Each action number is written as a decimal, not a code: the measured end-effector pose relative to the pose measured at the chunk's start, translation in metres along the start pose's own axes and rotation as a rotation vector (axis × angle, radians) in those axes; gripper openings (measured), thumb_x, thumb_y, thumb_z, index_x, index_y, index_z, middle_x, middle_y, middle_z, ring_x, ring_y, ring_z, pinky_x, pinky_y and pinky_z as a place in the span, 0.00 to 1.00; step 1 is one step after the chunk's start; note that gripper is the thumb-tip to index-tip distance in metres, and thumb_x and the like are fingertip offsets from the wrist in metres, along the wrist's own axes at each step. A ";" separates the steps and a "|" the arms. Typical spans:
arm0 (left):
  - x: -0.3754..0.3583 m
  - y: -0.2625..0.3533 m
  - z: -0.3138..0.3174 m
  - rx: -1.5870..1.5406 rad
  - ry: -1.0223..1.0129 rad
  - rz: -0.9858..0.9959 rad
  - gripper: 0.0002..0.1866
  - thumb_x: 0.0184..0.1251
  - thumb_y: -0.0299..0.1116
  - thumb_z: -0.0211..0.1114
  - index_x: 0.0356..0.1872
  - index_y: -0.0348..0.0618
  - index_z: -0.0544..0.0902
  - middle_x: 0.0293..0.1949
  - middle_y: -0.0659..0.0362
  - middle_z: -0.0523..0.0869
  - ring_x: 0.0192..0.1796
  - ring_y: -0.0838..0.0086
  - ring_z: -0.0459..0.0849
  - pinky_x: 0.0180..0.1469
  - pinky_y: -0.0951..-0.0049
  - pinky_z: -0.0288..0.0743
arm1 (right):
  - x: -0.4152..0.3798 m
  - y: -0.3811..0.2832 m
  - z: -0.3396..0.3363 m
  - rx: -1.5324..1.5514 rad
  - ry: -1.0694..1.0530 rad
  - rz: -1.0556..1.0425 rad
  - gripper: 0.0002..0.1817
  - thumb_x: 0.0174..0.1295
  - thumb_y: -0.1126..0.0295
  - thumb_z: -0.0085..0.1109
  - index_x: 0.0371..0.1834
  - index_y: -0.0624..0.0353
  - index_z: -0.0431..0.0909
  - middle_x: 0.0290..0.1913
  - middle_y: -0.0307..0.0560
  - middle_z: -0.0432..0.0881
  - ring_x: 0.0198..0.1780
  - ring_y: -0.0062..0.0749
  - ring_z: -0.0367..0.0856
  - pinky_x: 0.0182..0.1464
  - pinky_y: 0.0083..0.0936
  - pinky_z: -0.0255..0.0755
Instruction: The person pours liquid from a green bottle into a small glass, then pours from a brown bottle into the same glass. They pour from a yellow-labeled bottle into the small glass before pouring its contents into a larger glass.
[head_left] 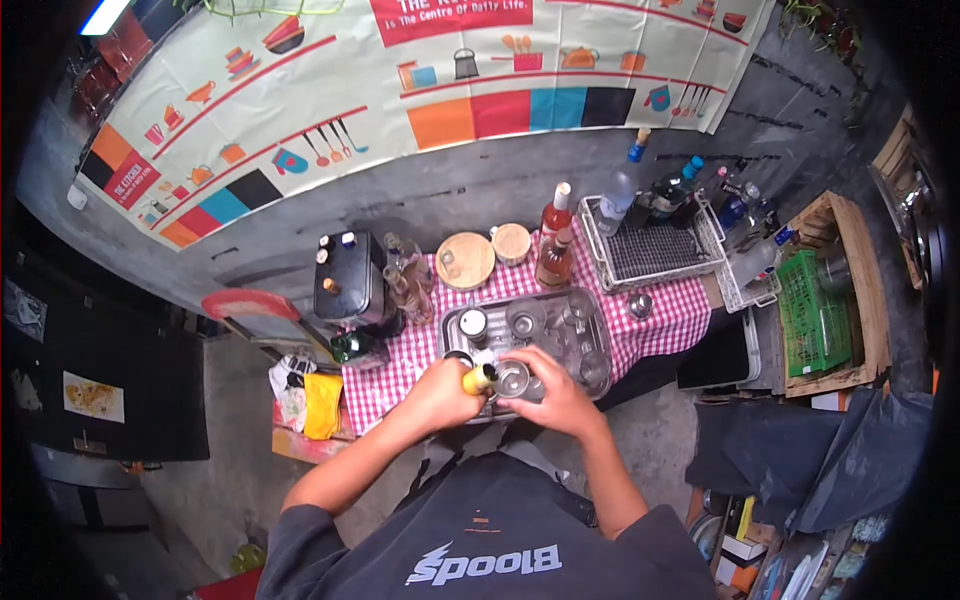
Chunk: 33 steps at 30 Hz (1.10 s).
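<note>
My left hand [440, 398] is closed round a yellow-necked bottle [480, 378], whose dark mouth points up towards me; the hand hides most of its body. In my right hand [562, 398] is a clear drinking glass [513, 378], gripped by the side, with its rim close beside the bottle's neck. Both hands are over the near edge of a metal tray [598, 318]. On the tray stand a white-topped dark cup [472, 323], a glass jar [525, 319] and several clear glasses [577, 308].
A red-checked cloth [655, 340] covers the table. Behind the tray are a round wooden board [465, 261], a wood-lidded mug [511, 244] and a pink bottle [555, 215]. Clear bottles [408, 280] and a black box [349, 280] stand left; a white wire basket [652, 278] holds bottles right.
</note>
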<state>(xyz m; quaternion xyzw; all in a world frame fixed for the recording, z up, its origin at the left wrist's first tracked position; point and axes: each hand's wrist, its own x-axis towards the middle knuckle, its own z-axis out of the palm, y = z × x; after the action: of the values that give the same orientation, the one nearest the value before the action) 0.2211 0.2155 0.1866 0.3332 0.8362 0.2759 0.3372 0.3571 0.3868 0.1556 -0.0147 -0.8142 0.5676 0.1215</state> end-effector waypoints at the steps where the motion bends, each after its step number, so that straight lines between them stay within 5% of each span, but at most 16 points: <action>1: 0.003 0.008 -0.001 0.010 0.007 0.000 0.13 0.53 0.36 0.68 0.33 0.34 0.89 0.30 0.36 0.87 0.39 0.43 0.89 0.43 0.52 0.83 | -0.001 0.002 -0.005 -0.006 -0.003 -0.006 0.32 0.53 0.68 0.78 0.62 0.60 0.77 0.57 0.52 0.80 0.62 0.44 0.80 0.65 0.35 0.72; 23: 0.031 0.066 0.011 0.412 -0.192 0.026 0.18 0.51 0.36 0.69 0.33 0.25 0.87 0.34 0.31 0.87 0.43 0.44 0.90 0.48 0.52 0.84 | -0.031 0.005 -0.040 -0.039 0.150 -0.067 0.32 0.50 0.74 0.77 0.61 0.61 0.77 0.55 0.49 0.81 0.59 0.40 0.81 0.64 0.33 0.72; 33: 0.033 0.075 0.014 0.525 -0.278 0.014 0.20 0.50 0.35 0.65 0.35 0.22 0.87 0.37 0.31 0.87 0.47 0.45 0.90 0.54 0.54 0.84 | -0.039 0.010 -0.046 -0.080 0.108 -0.060 0.32 0.54 0.70 0.76 0.64 0.61 0.75 0.55 0.54 0.80 0.58 0.48 0.81 0.62 0.38 0.73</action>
<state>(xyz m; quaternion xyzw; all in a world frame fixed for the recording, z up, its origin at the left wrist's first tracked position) 0.2410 0.2902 0.2170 0.4494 0.8223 0.0039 0.3490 0.4040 0.4267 0.1540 -0.0257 -0.8284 0.5292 0.1818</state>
